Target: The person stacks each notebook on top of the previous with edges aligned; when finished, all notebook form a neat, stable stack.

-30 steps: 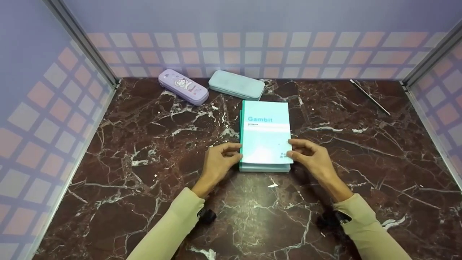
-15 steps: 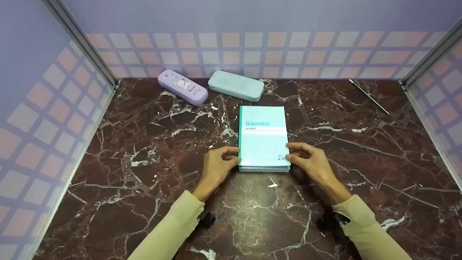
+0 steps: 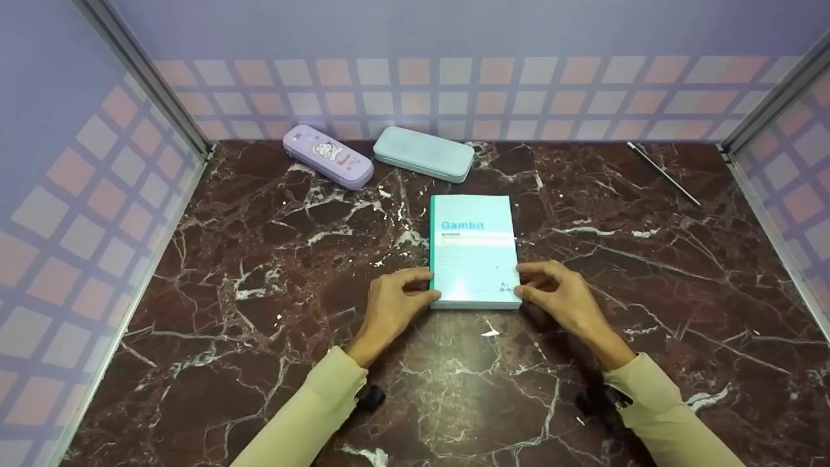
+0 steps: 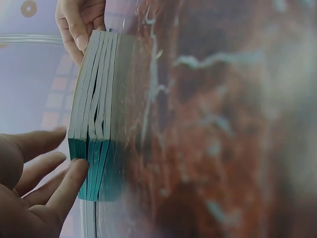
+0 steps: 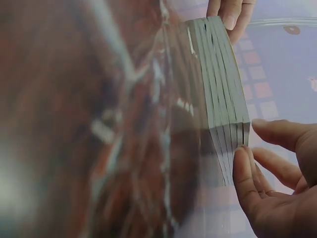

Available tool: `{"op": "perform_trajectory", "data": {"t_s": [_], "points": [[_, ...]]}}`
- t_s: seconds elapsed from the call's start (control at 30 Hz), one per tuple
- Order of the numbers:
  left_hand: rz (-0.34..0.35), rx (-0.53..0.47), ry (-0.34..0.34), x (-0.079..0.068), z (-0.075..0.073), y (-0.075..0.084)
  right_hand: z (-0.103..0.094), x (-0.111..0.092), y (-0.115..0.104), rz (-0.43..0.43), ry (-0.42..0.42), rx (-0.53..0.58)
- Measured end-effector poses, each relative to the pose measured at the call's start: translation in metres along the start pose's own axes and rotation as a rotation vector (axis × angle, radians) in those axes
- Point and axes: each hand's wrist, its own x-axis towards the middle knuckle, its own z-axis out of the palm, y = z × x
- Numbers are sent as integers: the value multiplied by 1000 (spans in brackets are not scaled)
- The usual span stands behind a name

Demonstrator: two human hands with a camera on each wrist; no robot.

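A stack of several notebooks (image 3: 476, 256) lies in front of me, the top one light blue, with "Gambit" printed on it and a green spine along its left side. In the left wrist view the layered page edges (image 4: 94, 94) and green spines (image 4: 79, 148) show, with narrow gaps between some books. My left hand (image 3: 392, 301) is at the near left corner, fingertips at the spine and a digit at the top cover's corner. Opposite it, my right hand (image 3: 564, 295) has its fingertips at the right edge near the front corner. Both hands' fingers are relaxed and slightly bent.
Behind the stack lie a purple pencil case (image 3: 329, 157) and a light blue pencil case (image 3: 425, 154). A thin dark pencil (image 3: 663, 173) lies at the back right. Patterned partition walls (image 3: 480, 91) enclose the dark marble table (image 3: 272, 363) at the back and sides.
The top notebook has come down and toward me, squaring up with the stack below it. Both hands have moved slightly toward me with it.
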Motion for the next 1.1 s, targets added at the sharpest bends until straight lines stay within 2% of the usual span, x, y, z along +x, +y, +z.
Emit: {"op": "perform_trajectory", "data": {"t_s": [0.13,0.33,0.47,0.8,1.1], "points": [[25,-10,-52,-3,-1,-1,-2,-3,3,-54,-46,-1],[39,-5,-88,-7,0,-3,-4,-10,2,-97,-84,-198],[63,11,-80,-8,2,-5,-2,-11,3,-124,-105,-262],[77,31,-65,-6,4,-6,-4,-8,6,-138,-113,-288],[88,23,-60,-5,8,-9,-6,-8,8,-114,-110,-302]]}}
